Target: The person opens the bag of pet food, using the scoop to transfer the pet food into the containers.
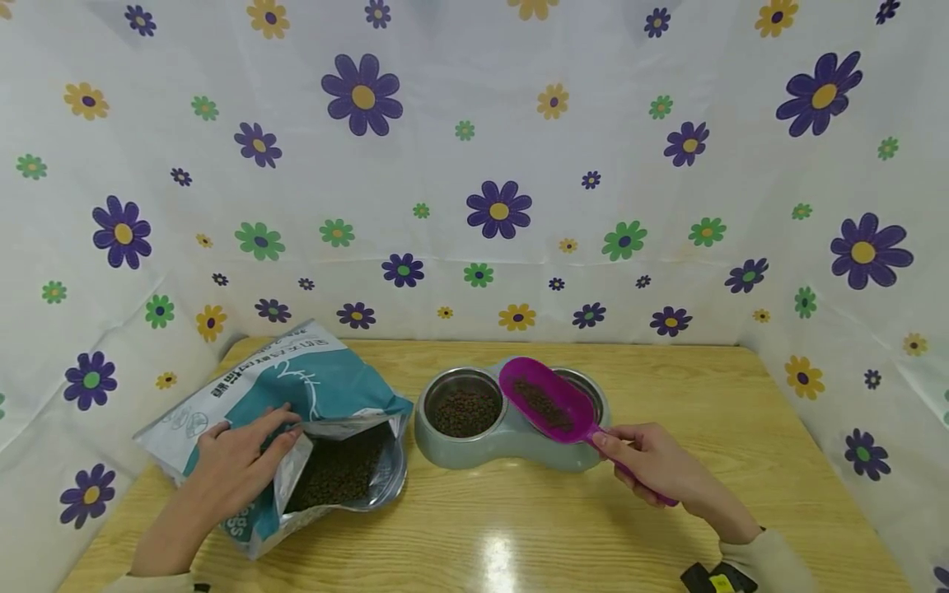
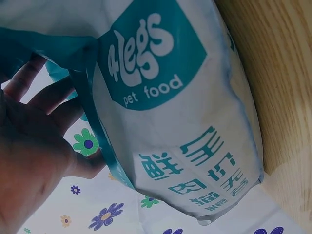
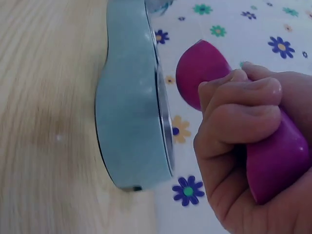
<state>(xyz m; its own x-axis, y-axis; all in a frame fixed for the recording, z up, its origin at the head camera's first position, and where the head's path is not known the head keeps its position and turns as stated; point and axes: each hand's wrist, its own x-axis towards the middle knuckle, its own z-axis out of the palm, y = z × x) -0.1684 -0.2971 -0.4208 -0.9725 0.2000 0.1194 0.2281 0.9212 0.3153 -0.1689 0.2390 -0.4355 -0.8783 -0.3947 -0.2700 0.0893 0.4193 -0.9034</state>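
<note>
My right hand [image 1: 656,463] grips the handle of a magenta scoop [image 1: 577,405], with brown kibble lying in its bowl. The scoop is over the right side of a grey-green double pet bowl [image 1: 485,449], covering much of the right steel dish. Kibble [image 1: 465,413] lies in the left steel dish. At the left, a teal and white pet food bag [image 1: 337,383] lies tilted with its mouth facing me and kibble inside. My left hand [image 1: 240,461] holds the edge of that mouth; in the left wrist view its fingers [image 2: 51,95] pass behind the teal rim.
The wooden table [image 1: 697,395] carries the bag and the bowl. A white cloth [image 1: 430,173] printed with flowers hangs behind the table and along both sides. Bare tabletop shows in front of the bowl and to its right.
</note>
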